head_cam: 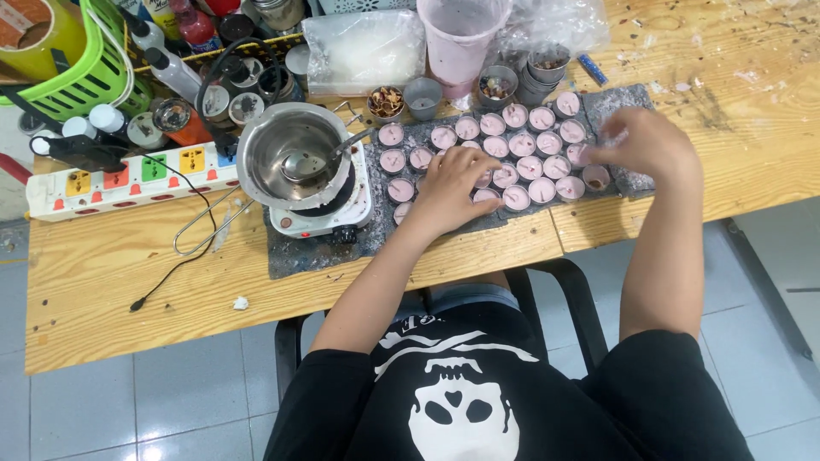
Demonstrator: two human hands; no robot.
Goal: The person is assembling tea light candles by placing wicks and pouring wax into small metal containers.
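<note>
Fingers of the left hand (pixel 451 183) press down on the pink tealight candles (pixel 512 158); right hand (pixel 642 143), curled and blurred with its grip unclear, hovers at their three o'clock edge, nearer the end cup (pixel 596 177).

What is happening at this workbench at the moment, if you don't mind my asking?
A person seated at a wooden table is working over rows of small pink-filled candle cups set on a grey mat. The left hand rests on the cups near the front edge, and the right hand reaches over the cups at the far right. A metal pot with a spoon sits on a small hotplate beside them.
</note>
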